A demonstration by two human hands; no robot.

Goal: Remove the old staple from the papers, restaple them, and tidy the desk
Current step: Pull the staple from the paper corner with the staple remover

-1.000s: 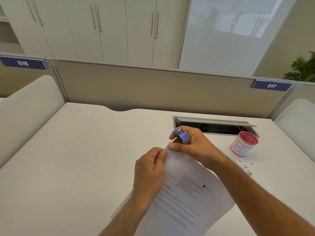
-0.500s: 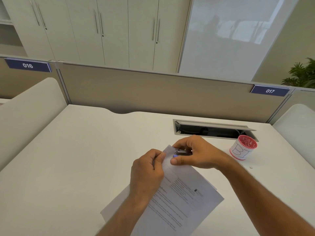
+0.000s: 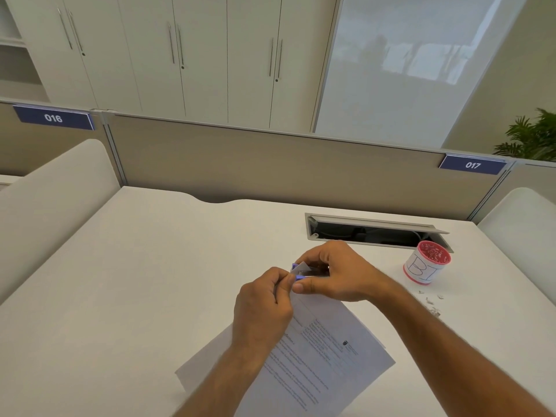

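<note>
**Ana:** White cabinets and a beige partition stand behind the white table [image 3: 150,266], with an open cable tray in it and a potted plant far right.

**Ben:** Where are the printed white papers [image 3: 319,356]?

**Ana:** Flat on the near part of the table, long axis running from near left to far right. Their far corner is lifted, right at both hands.

**Ben:** And the hands?

**Ana:** The left hand [image 3: 261,308] pinches the sheets just below that corner. The right hand [image 3: 337,275] is curled round a small blue-tipped staple tool [image 3: 301,273], its mouth around the corner.

**Ben:** Removing or restapling?

**Ana:** Hard to say; the staple itself is too small to see. Bent metal bits [image 3: 431,302] lie to the right, near a red-rimmed white cup [image 3: 425,263], so tidying probably remains.
</note>
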